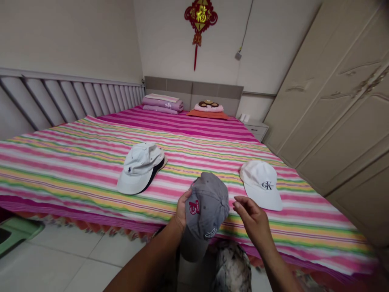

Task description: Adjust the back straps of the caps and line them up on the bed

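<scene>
My left hand (181, 211) grips a grey baseball cap (211, 202) by its side, with fingers partly hidden behind it. The cap has a red emblem and a white logo, and its brim points down toward me at the bed's front edge. Just right of the cap is my right hand (252, 219), apart from it, fingers curled loosely and holding nothing I can see. A white cap with black letters (259, 182) lies on the bed beyond that hand. To the left, a white cap with a small dark logo (141, 166) rests over a dark-brimmed cap (154, 172).
The bed's striped sheet (91, 162) spreads ahead of me. Folded purple bedding (162, 104) and a pink bundle (209, 107) sit by the headboard (212, 91). A wardrobe (340, 113) stands right, a railing (75, 97) left. On the floor is a green stool (22, 231).
</scene>
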The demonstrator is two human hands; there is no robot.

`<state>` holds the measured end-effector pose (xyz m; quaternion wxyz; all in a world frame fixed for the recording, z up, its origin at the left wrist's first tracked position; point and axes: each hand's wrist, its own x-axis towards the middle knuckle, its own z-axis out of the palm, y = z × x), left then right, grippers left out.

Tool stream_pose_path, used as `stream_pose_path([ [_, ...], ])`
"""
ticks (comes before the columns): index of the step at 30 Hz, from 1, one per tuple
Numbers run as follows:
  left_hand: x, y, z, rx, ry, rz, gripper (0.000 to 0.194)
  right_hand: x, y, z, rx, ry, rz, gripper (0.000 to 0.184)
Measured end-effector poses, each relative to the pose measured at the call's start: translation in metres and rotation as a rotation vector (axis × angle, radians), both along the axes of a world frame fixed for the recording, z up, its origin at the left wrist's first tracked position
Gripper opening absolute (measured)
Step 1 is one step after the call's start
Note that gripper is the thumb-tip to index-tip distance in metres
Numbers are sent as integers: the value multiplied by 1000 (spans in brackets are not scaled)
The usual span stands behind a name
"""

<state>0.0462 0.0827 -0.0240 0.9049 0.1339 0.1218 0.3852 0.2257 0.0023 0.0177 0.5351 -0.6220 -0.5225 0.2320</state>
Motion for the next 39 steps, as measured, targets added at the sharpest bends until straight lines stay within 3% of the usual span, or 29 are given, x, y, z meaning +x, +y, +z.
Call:
stream_pose_path([
  [4,4,-2,7,-47,19,-38,45,-11,-1,20,192,-582,87,26],
  [10,20,10,12,-65,40,-37,38,-7,5,16,309,-924,-56,24],
  [15,52,41,29,-24,21,-19,30,21,26,36,193,-1017,-185,27],
  [18,72,67,43,42,35,-37,28,36,47,60,32,-1103,-245,25],
  [21,89,94,47,83,200,-63,29,49,75,83,-178,-1214,-261,25],
  [25,103,120,31,63,409,33,21,63,117,88,-303,-1265,-234,23],
  [30,111,137,4,55,549,107,34,74,162,69,-404,-1254,-185,24],
  [35,121,147,-6,101,573,153,42,80,187,59,-461,-1204,-175,26],
  [39,126,150,-16,90,615,191,34,82,195,50,-501,-1144,-160,26],
])
